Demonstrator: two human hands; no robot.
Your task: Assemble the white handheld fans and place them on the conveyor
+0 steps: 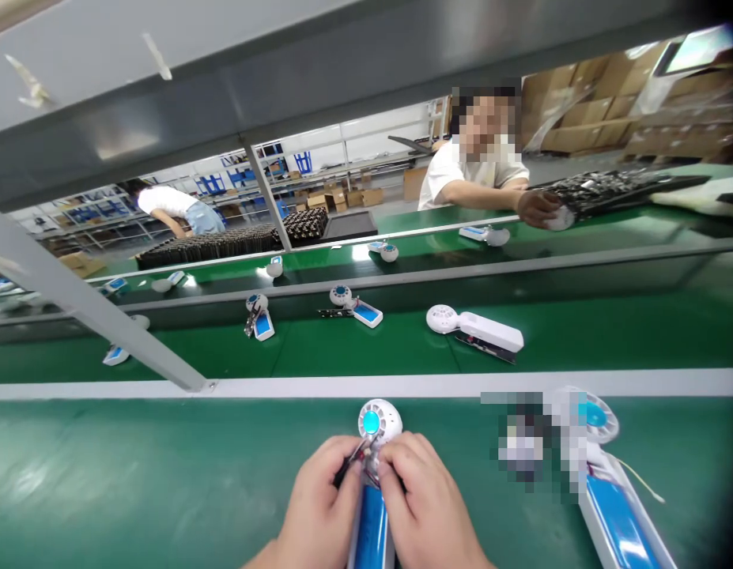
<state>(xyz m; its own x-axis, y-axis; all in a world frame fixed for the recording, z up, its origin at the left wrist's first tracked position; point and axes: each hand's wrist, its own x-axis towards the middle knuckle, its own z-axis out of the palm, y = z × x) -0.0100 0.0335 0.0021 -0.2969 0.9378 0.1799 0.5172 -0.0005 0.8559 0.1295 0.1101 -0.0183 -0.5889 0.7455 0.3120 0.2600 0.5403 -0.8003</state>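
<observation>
Between my hands lies a white handheld fan (380, 419) with a round head, a bright blue centre and a blue battery (371, 525) in its opened handle. My left hand (326, 498) is closed, pinching a dark circuit board (347, 468) beside the fan's neck. My right hand (422, 494) is closed around the neck from the other side, thumb and fingertips at the thin wires there. Fingers partly hide the neck and the wires. To the right, a second opened fan (618, 506) lies with its blue battery showing and a pale wire sticking out.
A white rail (437, 385) separates the green bench (134, 474) from a green conveyor (609, 332) carrying several fans. One white fan (481, 328) lies battery side down. A slanted metal post (105, 308) stands at left. Across the line, a co-worker (476, 174) reaches toward stacked black trays (615, 194).
</observation>
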